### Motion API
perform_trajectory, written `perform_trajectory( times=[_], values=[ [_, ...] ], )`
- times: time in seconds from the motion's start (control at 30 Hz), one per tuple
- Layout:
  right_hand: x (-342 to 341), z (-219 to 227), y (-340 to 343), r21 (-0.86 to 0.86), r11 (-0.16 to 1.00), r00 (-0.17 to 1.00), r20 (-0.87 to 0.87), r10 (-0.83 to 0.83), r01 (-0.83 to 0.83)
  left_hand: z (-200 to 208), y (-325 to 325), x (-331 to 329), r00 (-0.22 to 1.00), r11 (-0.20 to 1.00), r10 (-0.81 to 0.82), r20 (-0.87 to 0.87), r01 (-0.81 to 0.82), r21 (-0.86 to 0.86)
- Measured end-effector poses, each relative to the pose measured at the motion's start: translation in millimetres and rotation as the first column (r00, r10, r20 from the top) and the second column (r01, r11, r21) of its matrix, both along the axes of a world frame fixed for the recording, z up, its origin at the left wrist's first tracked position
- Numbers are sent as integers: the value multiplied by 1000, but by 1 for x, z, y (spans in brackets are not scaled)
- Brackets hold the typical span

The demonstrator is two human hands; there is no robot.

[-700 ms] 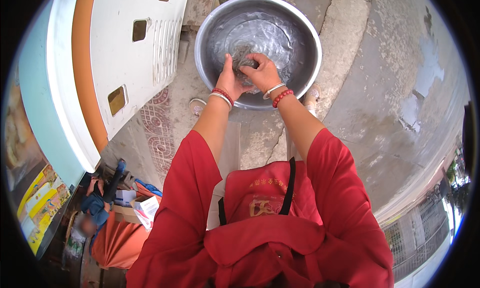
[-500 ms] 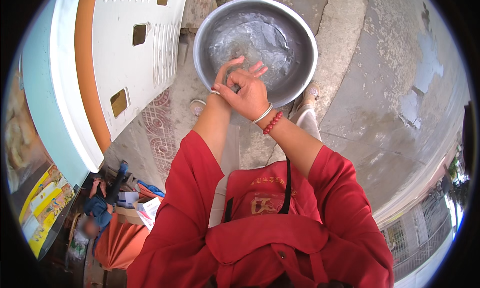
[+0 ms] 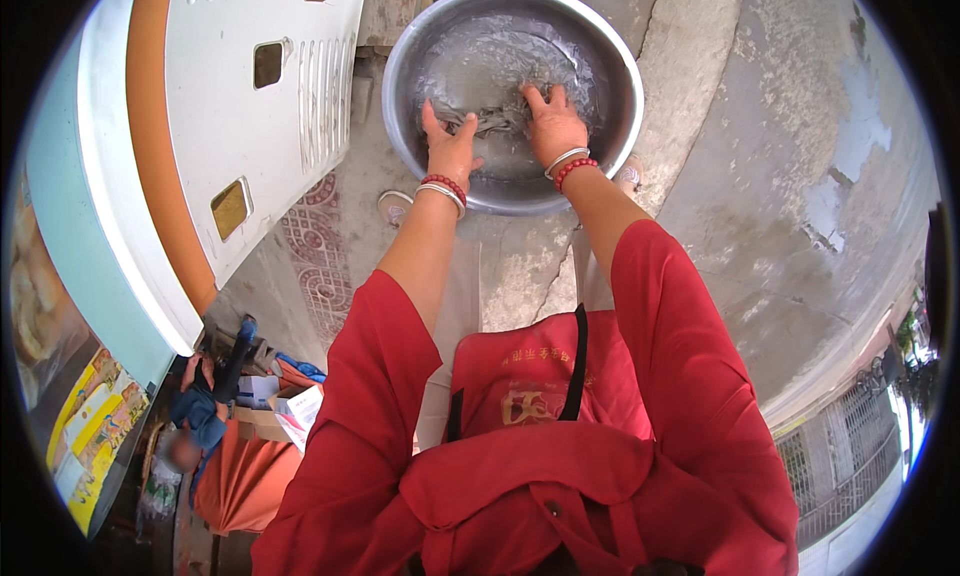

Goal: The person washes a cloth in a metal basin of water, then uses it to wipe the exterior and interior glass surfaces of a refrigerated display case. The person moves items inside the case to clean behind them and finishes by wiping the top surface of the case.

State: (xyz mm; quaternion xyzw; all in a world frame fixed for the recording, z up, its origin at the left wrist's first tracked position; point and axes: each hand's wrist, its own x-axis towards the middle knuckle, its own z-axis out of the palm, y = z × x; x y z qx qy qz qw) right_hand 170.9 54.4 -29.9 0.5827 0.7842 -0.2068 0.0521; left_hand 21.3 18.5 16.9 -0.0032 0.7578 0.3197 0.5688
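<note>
A wide metal basin (image 3: pixel 613 161) holds rippling water (image 3: pixel 505 51). My left hand (image 3: pixel 452 151) is over the basin's near left part, fingers spread and holding nothing. To its right, my right hand (image 3: pixel 556 126) reaches into the water with its fingers apart; the tips are partly hidden by the water. Between the two hands there is something grey and wrinkled (image 3: pixel 490 123), and I cannot tell whether it is cloth or only ripples. A red bead bracelet and a pale bangle circle each wrist.
A white panel (image 3: pixel 265 126) with cut-out holes and an orange edge (image 3: pixel 155 126) stands at the left. Below it, a person (image 3: pixel 200 411) is near a cardboard box (image 3: pixel 265 423) and orange cloth (image 3: pixel 245 486). A stone kerb (image 3: pixel 690 66) runs along the right of the basin.
My hands were together, the right one at the left wrist. They have moved apart, the right one going right and into the water. The basin appears slightly higher in view.
</note>
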Motion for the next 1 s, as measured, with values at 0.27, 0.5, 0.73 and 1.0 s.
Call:
perform_trajectory(
  times=[0.27,0.5,0.73,1.0],
  values=[
    [-71,82,-47,-740,668,502,-548,-669,81,-12,3,-31,588,939,271,762,-335,-76],
    [-34,42,12,-195,924,853,-359,-379,329,10,0,10,667,859,431,608,-509,-50],
    [5,11,33,101,992,984,-171,-55,73,-18,-22,-17,975,962,-205,87,184,203],
    [-41,3,-31,-649,754,541,-600,-589,102,-34,-12,-25,627,928,310,714,-363,-84]
  ],
)
